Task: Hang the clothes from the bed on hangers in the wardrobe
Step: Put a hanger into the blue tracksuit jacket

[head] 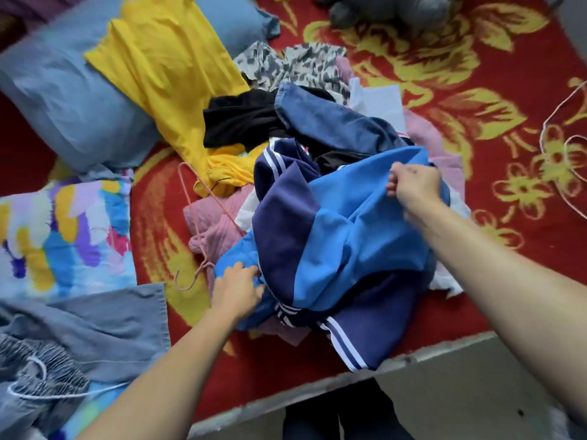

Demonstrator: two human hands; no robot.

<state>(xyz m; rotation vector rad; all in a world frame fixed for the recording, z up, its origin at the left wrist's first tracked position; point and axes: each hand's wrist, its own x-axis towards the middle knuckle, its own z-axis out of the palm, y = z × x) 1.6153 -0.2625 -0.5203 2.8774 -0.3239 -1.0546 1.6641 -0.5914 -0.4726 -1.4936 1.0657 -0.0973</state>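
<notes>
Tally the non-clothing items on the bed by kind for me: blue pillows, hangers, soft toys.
Blue pillows: 2
Pink hanger: 1
Pale hangers, right edge: at least 1, cut off
Grey soft toy: 1
Total: at least 5

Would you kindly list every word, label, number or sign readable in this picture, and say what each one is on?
No text here can be read for certain.
White marks on the dark band under the blue jacket: perhaps letters, too blurred to read.
Small red-and-white patch beside the jeans: too small to read.
</notes>
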